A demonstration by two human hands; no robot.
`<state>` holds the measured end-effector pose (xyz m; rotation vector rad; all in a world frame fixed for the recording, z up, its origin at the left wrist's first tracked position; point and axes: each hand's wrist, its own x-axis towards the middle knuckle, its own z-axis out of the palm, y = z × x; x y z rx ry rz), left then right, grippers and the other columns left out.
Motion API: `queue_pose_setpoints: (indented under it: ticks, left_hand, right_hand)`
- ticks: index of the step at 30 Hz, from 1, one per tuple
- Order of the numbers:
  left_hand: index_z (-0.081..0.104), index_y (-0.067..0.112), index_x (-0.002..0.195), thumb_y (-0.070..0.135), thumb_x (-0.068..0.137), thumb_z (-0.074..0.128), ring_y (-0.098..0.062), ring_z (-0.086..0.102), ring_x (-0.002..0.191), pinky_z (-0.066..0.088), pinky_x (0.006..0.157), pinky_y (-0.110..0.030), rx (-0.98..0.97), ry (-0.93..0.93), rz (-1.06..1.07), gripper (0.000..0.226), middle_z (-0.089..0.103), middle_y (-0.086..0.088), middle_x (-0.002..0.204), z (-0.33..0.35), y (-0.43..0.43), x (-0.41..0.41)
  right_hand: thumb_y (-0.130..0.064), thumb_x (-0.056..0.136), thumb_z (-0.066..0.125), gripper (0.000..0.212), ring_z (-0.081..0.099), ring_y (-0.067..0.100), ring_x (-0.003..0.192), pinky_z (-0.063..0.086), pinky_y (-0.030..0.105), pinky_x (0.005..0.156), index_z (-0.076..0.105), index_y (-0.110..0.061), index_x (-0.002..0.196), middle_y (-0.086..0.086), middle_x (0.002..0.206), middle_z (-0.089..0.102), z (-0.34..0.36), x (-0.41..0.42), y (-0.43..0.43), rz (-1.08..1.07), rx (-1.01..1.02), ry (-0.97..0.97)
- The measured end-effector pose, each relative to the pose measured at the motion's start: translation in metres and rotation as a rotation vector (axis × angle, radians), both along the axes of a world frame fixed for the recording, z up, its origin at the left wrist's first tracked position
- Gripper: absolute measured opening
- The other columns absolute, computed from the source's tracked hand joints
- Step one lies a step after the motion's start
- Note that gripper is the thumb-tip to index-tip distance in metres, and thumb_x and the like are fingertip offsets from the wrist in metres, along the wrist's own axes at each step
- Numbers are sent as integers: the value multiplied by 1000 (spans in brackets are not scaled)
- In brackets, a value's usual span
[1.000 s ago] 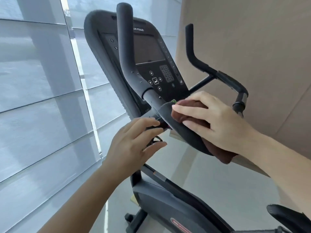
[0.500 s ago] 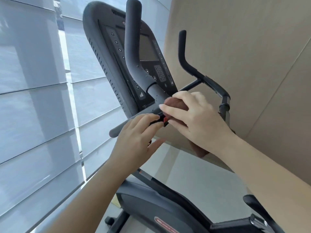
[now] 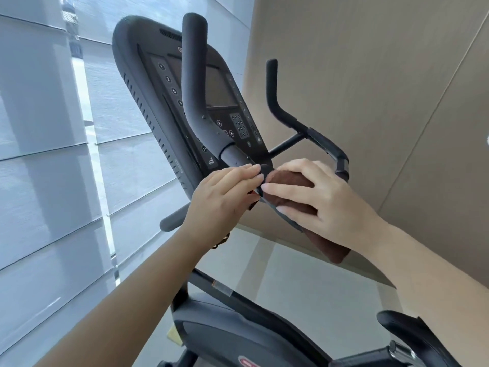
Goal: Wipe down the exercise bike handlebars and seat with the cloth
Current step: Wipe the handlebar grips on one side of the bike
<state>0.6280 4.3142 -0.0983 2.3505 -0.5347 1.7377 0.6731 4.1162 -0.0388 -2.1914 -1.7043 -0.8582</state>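
Observation:
The black exercise bike fills the middle of the view. Its left handlebar rises in front of the console, and the right handlebar stands further back. My right hand wraps a brown cloth around the lower bend of the left handlebar, with the cloth's tail hanging below my wrist. Just left of the cloth, my left hand touches the same bar with its fingertips. The front tip of the black seat shows at the lower right.
Pale window blinds run along the left side. A beige wall stands close behind the right handlebar. The bike's frame and housing sit below my arms, over a light floor.
The view has shifted and closed in on the console. My right hand and cloth have slid a little along the bar, and my left hand has come up closer beside the cloth.

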Motion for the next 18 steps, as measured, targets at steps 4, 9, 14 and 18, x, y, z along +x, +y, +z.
queue_pose_setpoints:
  ticks: [4,9,14,18]
  left_hand:
    - [69,3,93,17,83,65,-17,60,100,49,83,-33,-55,-51,-36,17,69,-8,101,-1,-1,5]
    - [69,3,91,19,80,68,-21,64,94,51,79,-37,-73,-31,-35,19,69,-8,99,0,-4,2]
    - [67,3,95,23,77,72,-23,63,97,50,79,-37,-78,46,27,28,68,-9,101,1,-8,-4]
    - [66,2,98,27,72,76,-26,62,101,49,83,-39,-47,133,104,38,66,-11,106,3,-15,-15]
  right_hand:
    - [-25,90,53,31,49,27,105,38,30,98,57,-27,120,7,120,52,-21,4,-39,11,51,56]
    - [-23,88,57,30,53,29,103,43,40,94,61,-23,117,5,114,54,-10,1,-27,-25,120,200]
    - [-21,88,58,34,50,19,113,38,34,101,58,-28,121,-1,120,53,13,12,7,2,44,375]
    - [-22,83,57,40,49,22,108,36,24,98,54,-39,119,-8,118,51,-13,14,-56,-24,51,379]
